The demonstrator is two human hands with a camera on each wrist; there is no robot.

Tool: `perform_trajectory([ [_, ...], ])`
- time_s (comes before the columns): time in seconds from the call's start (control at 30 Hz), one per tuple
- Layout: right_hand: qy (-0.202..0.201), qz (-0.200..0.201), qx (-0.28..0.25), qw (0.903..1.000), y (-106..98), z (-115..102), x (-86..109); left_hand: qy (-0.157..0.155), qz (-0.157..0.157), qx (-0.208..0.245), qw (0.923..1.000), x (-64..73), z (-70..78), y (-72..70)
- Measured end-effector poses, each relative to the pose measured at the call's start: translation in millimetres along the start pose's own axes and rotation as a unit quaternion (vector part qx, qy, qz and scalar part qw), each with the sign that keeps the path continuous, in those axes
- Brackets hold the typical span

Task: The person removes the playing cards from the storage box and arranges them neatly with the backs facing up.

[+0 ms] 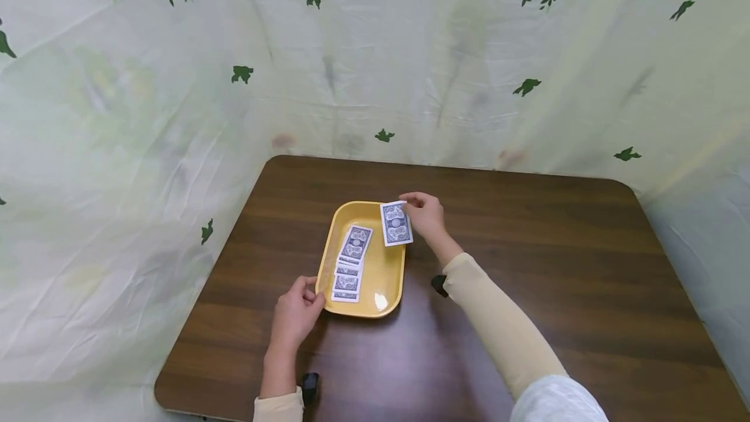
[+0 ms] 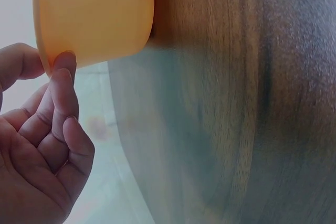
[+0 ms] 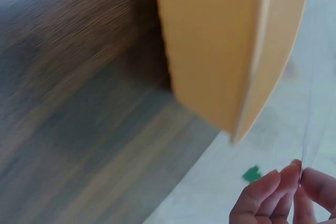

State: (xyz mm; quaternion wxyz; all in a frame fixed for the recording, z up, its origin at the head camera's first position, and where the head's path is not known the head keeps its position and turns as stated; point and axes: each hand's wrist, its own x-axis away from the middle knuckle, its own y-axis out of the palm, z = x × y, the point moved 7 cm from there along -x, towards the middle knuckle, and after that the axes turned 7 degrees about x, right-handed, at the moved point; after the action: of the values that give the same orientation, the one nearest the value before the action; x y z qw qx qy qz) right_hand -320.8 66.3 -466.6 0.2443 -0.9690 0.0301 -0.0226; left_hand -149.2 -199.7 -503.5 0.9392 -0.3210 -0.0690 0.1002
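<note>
A yellow tray (image 1: 383,279) sits on the table, with several blue-backed playing cards (image 1: 347,283) overlapping in a column along its left side, face down. My left hand (image 1: 297,311) pinches the tray's rim at the near left corner; in the left wrist view the thumb and fingers of that hand (image 2: 50,129) close on the rim. Over the tray's far right corner my right hand (image 1: 426,217) pinches one playing card (image 1: 396,223) by its upper right corner, back side up. The right wrist view shows the fingertips (image 3: 296,167) together on the card's thin edge, beyond the tray's outer wall (image 3: 210,40).
The dark wooden table (image 1: 545,266) stretches widely to the right of the tray. Behind and to the left hangs a pale cloth (image 1: 381,70) with green leaf prints. Each wrist carries a small black device, such as the one on the left (image 1: 310,386).
</note>
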Motion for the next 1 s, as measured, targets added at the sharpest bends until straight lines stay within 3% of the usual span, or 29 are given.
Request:
perform_trajectory([
  [0.2, 0.045, 0.035, -0.049, 0.9972, -19.4, 24.2, -5.1, -0.013, -0.005, -0.004, 0.9999, -1.3, -1.3, -1.8],
  [0.47, 0.082, 0.069, -0.071, 0.9918, -31.0, 56.3, -5.0, -0.014, -0.007, -0.003, 0.9999, -2.1, -1.3, -3.8],
  [0.6, 0.093, 0.058, -0.043, 0.993, -26.3, 73.1, -2.5, -0.008, -0.006, -0.007, 0.9999, -3.1, -0.7, -3.7],
  [0.77, 0.104, 0.024, 0.037, 0.9936, -17.1, 92.4, 1.5, -0.012, -0.011, -0.008, 0.9998, -3.3, -1.1, -1.9],
  [1.0, 0.094, -0.004, 0.099, 0.9907, -9.1, 103.0, 5.5, -0.016, -0.021, -0.013, 0.9996, -2.3, -0.5, -0.1],
])
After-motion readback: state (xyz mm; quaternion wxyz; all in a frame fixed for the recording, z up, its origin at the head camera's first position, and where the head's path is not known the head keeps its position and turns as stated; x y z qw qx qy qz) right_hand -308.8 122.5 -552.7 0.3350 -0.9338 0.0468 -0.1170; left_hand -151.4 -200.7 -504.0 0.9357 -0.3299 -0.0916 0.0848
